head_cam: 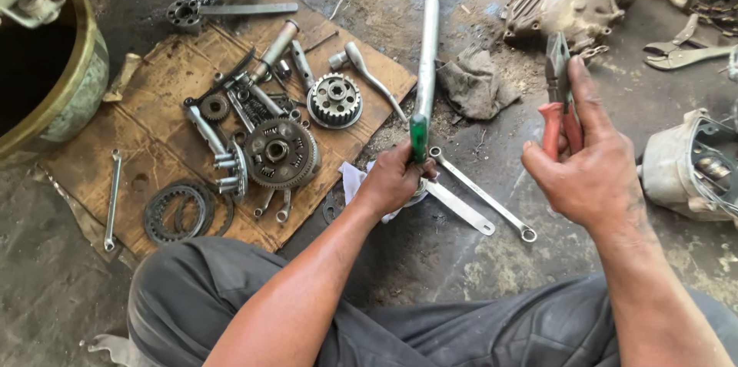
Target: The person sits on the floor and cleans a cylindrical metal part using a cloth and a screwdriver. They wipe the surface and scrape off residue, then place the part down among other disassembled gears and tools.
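On oily workshop floor [430, 259]: my left hand [393, 181] clenched round green-banded end of long steel bar [425, 67]; right hand [592, 175] grasping red-handled pliers [559, 98]; greasy grip may slip; bar could swing onto gears on cardboard [146, 159].

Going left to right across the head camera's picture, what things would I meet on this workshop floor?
Round metal tub → slim spanner → clutch plate rings → large gear → toothed sprocket → left hand gripping a long metal bar → grey rag → right hand holding red-handled pliers → engine casing.
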